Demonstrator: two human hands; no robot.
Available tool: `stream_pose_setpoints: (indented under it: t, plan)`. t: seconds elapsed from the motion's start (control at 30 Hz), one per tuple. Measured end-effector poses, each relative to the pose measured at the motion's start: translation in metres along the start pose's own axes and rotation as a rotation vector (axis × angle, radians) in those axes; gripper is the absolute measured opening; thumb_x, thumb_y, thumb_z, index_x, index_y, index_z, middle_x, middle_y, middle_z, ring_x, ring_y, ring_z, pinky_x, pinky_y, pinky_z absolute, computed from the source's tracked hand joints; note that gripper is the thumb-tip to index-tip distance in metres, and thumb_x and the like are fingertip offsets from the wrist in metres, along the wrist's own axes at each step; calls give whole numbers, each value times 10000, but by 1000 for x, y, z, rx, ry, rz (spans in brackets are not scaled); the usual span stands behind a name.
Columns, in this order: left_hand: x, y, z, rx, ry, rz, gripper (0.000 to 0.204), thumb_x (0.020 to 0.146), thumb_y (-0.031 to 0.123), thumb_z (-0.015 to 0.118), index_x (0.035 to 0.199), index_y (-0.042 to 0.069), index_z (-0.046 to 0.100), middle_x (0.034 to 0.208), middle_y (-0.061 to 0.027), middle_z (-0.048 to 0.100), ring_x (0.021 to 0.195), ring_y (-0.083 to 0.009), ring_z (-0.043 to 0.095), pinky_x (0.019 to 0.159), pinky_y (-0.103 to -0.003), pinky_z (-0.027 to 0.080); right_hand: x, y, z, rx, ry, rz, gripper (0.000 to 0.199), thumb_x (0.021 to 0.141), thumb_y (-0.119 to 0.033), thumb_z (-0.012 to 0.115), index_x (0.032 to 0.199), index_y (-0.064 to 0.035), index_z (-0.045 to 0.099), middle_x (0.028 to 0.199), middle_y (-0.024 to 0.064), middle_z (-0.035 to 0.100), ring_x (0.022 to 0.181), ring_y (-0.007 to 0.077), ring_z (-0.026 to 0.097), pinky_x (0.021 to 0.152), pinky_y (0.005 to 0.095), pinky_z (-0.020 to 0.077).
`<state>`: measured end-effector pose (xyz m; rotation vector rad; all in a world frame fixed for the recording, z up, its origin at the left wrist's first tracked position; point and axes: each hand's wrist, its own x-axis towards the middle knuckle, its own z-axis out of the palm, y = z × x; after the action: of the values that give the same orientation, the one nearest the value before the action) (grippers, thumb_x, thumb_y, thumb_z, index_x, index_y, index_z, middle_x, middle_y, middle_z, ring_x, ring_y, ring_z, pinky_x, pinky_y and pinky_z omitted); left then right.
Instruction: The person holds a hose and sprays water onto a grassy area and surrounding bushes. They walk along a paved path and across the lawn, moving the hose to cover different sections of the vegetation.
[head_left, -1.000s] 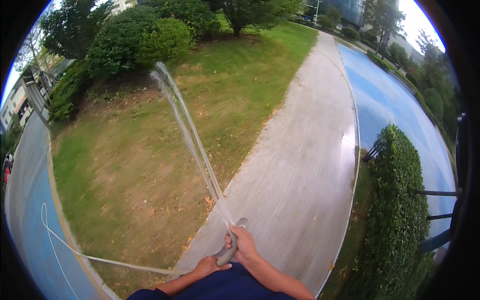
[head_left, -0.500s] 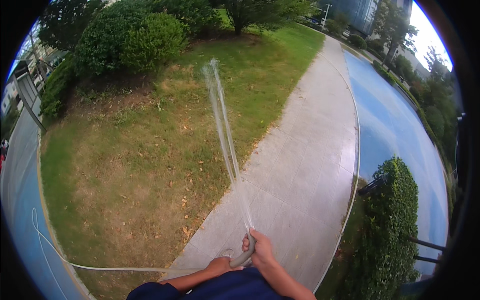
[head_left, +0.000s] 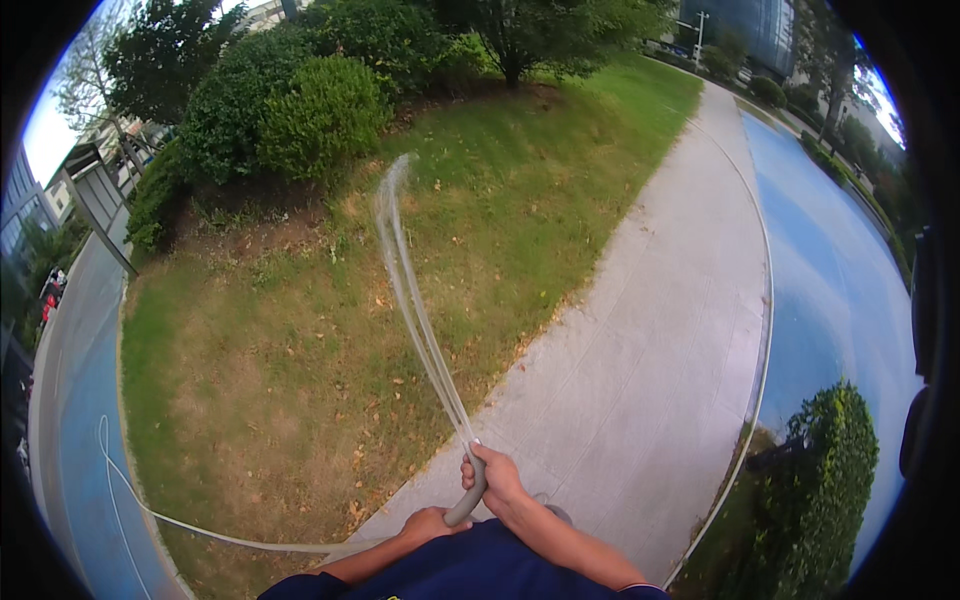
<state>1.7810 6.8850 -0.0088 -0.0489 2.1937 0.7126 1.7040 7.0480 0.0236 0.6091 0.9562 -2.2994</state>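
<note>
A grey garden hose (head_left: 465,507) bends upward in front of my body. Close behind its mouth, my right hand (head_left: 494,474) is closed round it, with the thumb up at the end. Lower down, my left hand (head_left: 428,523) is wrapped round the same hose. Two strands of water (head_left: 420,330) shoot out of the mouth and arc away over the grass (head_left: 270,370), breaking into spray near the shrubs. Behind my left forearm the hose runs off to the left, across the lawn to a loop on the blue path.
A pale paved walkway (head_left: 640,330) stretches ahead on the right, edged by a blue lane (head_left: 825,290). A clipped hedge (head_left: 820,480) stands at the near right. Rounded bushes (head_left: 325,115) grow at the back left, and a blue path (head_left: 90,400) borders the lawn.
My view has turned left, so the surroundings sit further right. The water stream now leans and curves more to the left. Both hands keep their hold on the hose.
</note>
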Motion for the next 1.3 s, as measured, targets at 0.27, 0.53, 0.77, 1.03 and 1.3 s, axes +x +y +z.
stream_pose_setpoints:
  t: [0.27, 0.53, 0.77, 1.03, 1.3]
  plan:
    - [116, 165, -28, 27, 13, 59, 594, 719, 652, 609, 1036, 156, 689, 953, -152, 684, 921, -326, 651, 793, -436, 499, 43, -177, -85, 80, 35, -42, 278, 943, -301, 472, 835, -45, 476, 608, 61, 469, 521, 185, 435, 530, 323, 409]
    - [315, 302, -58, -21, -55, 210, 516, 734, 591, 641, 970, 136, 699, 823, -149, 680, 816, -316, 657, 730, -446, 494, 142, -368, -163, 65, 171, -98, 264, 947, -279, 451, 825, -45, 466, 587, 61, 450, 510, 189, 414, 525, 325, 384]
    - [431, 427, -123, 10, -188, 309, 545, 753, 628, 617, 993, 145, 696, 842, -150, 681, 823, -332, 655, 733, -437, 487, 194, -530, -191, 92, 278, -150, 278, 950, -278, 455, 830, -28, 467, 603, 79, 474, 522, 198, 442, 537, 328, 404]
    - [534, 540, -169, -32, -208, 246, 569, 767, 652, 584, 1029, 158, 689, 961, -156, 683, 918, -349, 639, 800, -429, 480, 273, -669, -243, 61, 212, -77, 273, 957, -271, 456, 851, -21, 475, 628, 81, 490, 540, 191, 456, 536, 309, 410]
    - [628, 692, -202, -88, -40, -30, 573, 728, 641, 621, 1005, 146, 703, 930, -140, 692, 904, -312, 656, 809, -398, 491, 354, -834, -307, -54, 2, 40, 254, 964, -263, 453, 872, -28, 477, 631, 66, 499, 543, 180, 465, 538, 304, 421]
